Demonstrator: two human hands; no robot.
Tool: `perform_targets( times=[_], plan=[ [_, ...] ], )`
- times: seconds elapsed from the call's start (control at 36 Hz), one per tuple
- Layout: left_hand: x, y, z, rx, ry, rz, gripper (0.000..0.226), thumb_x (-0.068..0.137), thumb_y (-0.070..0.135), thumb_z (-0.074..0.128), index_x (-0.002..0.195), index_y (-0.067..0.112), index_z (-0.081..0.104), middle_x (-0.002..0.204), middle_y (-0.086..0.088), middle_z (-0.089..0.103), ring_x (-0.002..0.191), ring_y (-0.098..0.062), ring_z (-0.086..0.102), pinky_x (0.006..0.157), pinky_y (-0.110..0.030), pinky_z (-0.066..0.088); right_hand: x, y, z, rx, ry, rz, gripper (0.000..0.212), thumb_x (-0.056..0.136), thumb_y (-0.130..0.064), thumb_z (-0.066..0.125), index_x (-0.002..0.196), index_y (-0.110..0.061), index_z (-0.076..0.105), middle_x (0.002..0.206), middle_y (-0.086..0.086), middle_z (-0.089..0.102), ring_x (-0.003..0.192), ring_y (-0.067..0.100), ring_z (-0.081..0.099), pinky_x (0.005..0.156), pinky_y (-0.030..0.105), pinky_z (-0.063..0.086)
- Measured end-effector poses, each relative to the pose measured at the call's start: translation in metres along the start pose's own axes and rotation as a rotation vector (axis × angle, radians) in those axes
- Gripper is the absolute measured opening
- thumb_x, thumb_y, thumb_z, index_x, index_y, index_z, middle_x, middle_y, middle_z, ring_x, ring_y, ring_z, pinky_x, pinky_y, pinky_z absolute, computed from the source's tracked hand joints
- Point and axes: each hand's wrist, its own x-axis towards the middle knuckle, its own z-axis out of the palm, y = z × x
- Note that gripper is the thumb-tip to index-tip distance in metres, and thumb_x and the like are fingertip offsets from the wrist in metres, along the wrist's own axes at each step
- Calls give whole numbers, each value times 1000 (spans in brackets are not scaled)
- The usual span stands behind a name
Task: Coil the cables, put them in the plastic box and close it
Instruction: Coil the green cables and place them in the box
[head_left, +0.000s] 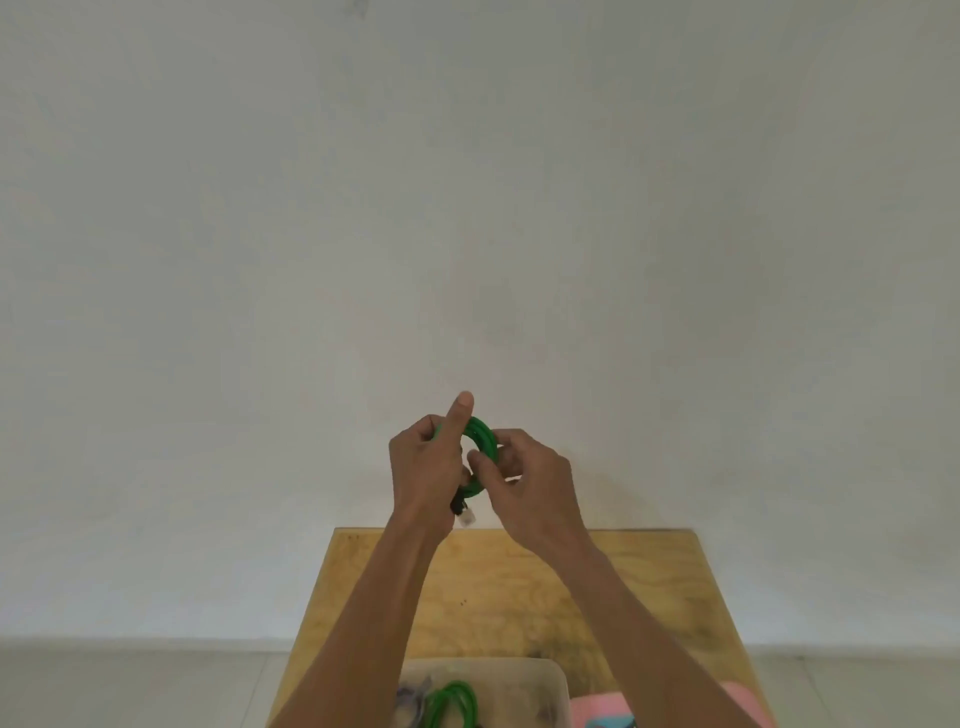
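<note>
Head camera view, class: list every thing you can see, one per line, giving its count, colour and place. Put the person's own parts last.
Held cable: one, green, coiled, lifted above the table's far edge between both hands; its clear plug hangs below.
Plastic box: one, translucent, open, on the table's near edge.
Cable in box: one, green, coiled, inside the box.
Grey item: one, in the box's left part; too unclear to name.
Pink object: one, right of the box; partly cut off.
Table: one, light wood, bottom centre.
Wall: pale, behind.
Left hand: grip closed on the coil.
Right hand: pinching the coil's right side.
</note>
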Motion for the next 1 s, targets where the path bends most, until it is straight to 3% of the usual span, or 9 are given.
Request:
perform_targets(
  times=[0.08,0.19,0.28,0.44,0.61,0.69,0.78,0.89,1.0],
  plan=[
    [-10,-1,0,11,44,40,50,84,51,72,58,13,54,45,-2,39,36,-21,40,40,-28,39,-11,-2,17,77,184,37,16,92,-25,67,109,-23,69,75,-4,74,67,7,69,66,16,52],
    [-17,-10,-7,0,95,53,51,88,53,66,68,7,55,46,1,43,37,-16,45,37,-28,41,-26,-7,34,135,333,88,19,90,-21,71,109,-18,74,83,-10,75,77,0,68,70,6,48],
    [-22,-19,-13,-32,98,23,52,91,55,61,73,6,56,46,5,47,38,-13,50,38,-28,43,-36,-9,46,177,375,114,22,90,-17,71,112,-16,74,81,-22,70,76,-12,65,68,1,45],
    [-29,-27,-32,-108,96,-133,63,95,65,42,65,10,47,50,1,43,37,-11,41,34,-23,34,-55,-4,64,110,437,111,25,90,-18,72,115,-17,72,91,0,77,74,-3,67,66,0,43],
    [-32,-56,-60,-106,10,-179,46,102,40,50,73,6,58,60,-7,49,42,-13,47,36,-19,40,-76,8,76,8,423,133,26,87,-14,75,113,-12,75,93,-3,75,71,2,66,66,1,44],
    [-34,-71,-72,-69,-57,-214,46,102,41,50,82,2,63,62,-8,54,54,-19,51,41,-22,44,-89,18,80,-51,430,149,26,86,-13,76,112,-10,75,94,-2,75,69,6,66,65,2,46],
    [-38,-88,-78,-15,-93,-250,47,101,43,52,83,2,66,65,-9,60,59,-20,56,49,-27,48,-103,24,81,-77,423,180,25,87,-11,75,112,-10,75,94,-6,73,69,-4,64,64,0,44],
    [-36,-115,-85,110,-144,-237,44,98,47,54,78,12,73,66,-3,71,66,-20,66,73,-44,60,-118,36,79,-84,417,241,22,88,-10,73,108,-18,75,88,-13,70,67,-12,63,63,0,44],
    [-35,-147,-99,214,-146,-229,30,95,45,58,82,23,74,79,-1,76,82,-22,73,80,-52,60,-129,59,74,-123,423,302,24,86,-10,75,110,-15,76,91,-10,73,68,1,66,66,2,46]
  ],
)
